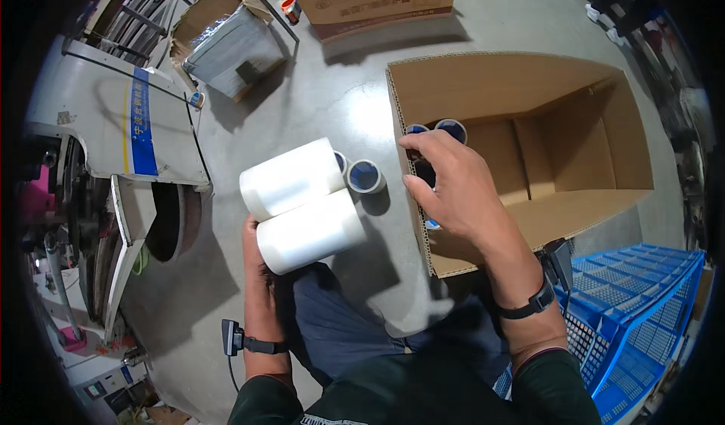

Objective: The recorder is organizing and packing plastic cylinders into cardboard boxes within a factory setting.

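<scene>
Two white rolls [293, 179] that look like plastic film lie side by side in front of my legs. My left hand [252, 238] grips them from their left end, most of its fingers hidden behind them. Just beyond their right ends is a similar roll [365, 176] with a blue core, and another peeks out behind. My right hand [457, 191] reaches over the left end of an open cardboard box [574, 157]. Its thumb and fingers are apart. Close to the fingertips, inside the box, stand rolls with dark blue cores [451, 131].
A blue plastic crate [634, 312] stands at my lower right. At the left is a grey-white machine [98, 115] with a blue stripe. A closed carton [374, 6] and an open carton [234, 55] sit on the grey floor [325, 92] farther away.
</scene>
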The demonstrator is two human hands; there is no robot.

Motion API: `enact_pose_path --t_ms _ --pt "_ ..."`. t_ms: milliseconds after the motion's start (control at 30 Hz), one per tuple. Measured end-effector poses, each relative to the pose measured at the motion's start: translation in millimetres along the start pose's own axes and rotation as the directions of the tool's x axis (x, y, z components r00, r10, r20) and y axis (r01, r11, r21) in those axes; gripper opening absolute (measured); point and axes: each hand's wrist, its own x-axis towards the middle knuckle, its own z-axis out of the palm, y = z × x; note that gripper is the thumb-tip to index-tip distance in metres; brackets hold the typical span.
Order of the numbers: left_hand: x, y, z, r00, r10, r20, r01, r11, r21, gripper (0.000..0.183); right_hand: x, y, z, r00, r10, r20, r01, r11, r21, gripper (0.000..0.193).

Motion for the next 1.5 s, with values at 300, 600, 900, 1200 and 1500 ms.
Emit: enact_pose_path --t_ms 300,600,900,1200,1500 --pt "18.9 23.1 -56.0 0.987 0.147 -0.059 -0.154 0.975 -0.159 0.038 2.5 1.9 -2.5 1.000 -0.009 0.002 0.009 1.000 -0.012 0.037" --pt "36.3 32.5 -111.4 0.836 0.547 0.034 -0.187 0.227 0.956 0.034 1.0 -0.2 0.7 1.000 0.015 -0.004 -0.015 1.000 -0.024 0.036" --pt "96.0 -23.8 -149.5 0.913 0.407 -0.012 0.020 -0.016 1.000 0.036 -1.7 -1.3 0.6 1.000 -0.003 0.031 0.005 0.998 -0.063 0.039" --pt "183.1 -9.9 -167.1 0.717 0.489 0.497 -0.362 -0.349 0.865 0.039 -3.1 -16.1 12.5 0.991 -0.033 0.126 0.039 0.998 -0.049 0.042" --pt "235.5 -0.6 10.4 0.577 0.200 0.792 -0.640 -0.492 0.590 0.024 -4.5 -10.5 12.8 0.992 0.067 0.105 -0.058 0.995 -0.086 0.039"
